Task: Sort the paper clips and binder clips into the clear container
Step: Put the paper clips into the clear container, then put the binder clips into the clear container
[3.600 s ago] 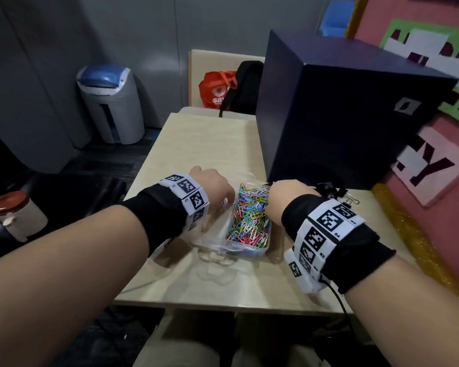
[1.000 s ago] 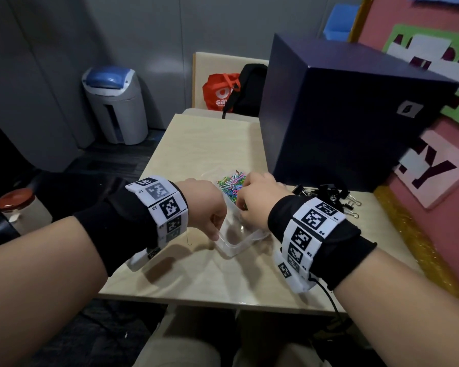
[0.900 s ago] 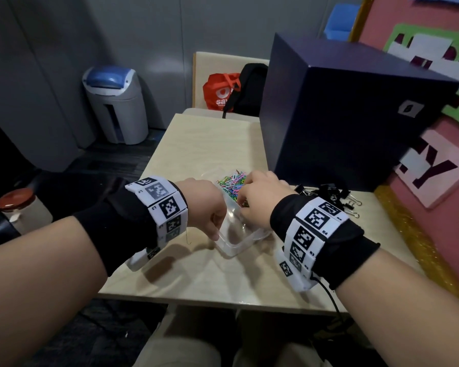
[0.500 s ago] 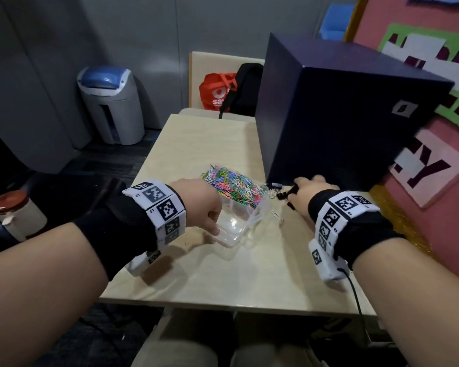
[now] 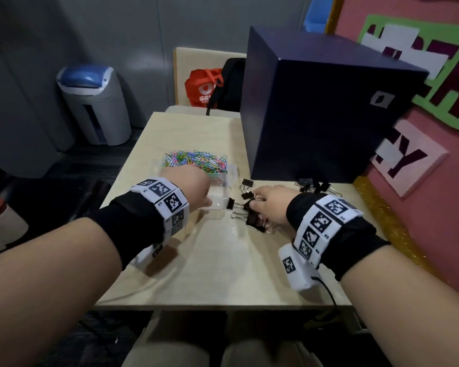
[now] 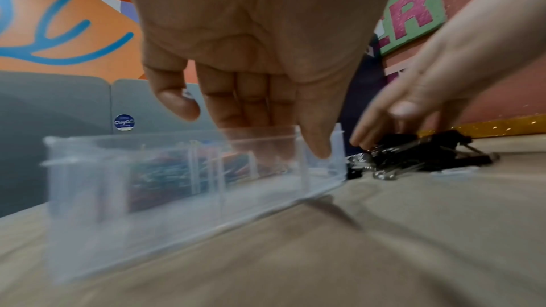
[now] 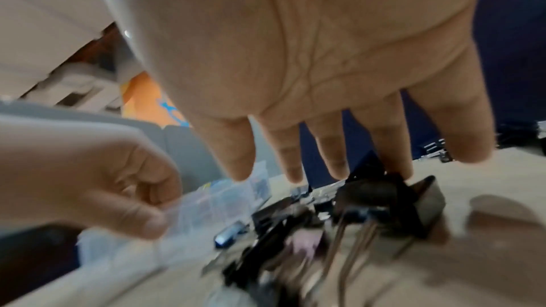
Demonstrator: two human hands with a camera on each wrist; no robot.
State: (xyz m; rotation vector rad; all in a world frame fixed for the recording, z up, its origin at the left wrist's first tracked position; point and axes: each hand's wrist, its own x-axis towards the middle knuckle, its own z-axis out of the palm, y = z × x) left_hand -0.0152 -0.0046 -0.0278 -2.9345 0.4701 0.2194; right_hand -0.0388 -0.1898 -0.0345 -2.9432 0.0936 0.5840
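The clear container sits on the table, a little left of centre, with a heap of coloured paper clips filling and spilling over its far section; its near section looks empty. The left hand holds the container's near right corner, thumb outside the wall and fingers curled over the rim, probably to keep the light plastic box from sliding while it is loaded. Just to the right, touching or nearly touching the container's wall, lies a cluster of black binder clips. The right hand rests over them with its fingers nearly straight and spread, raking rather than pinching; the wrist view shows nothing enclosed in it. A smaller group of binder clips lies farther right, at the foot of the dark blue box.

Half a second ago the right hand was reaching toward that box, at the far clips; now it has pulled back toward the person, and clips lie gathered beside the container. The container, tilted then, now sits flat.
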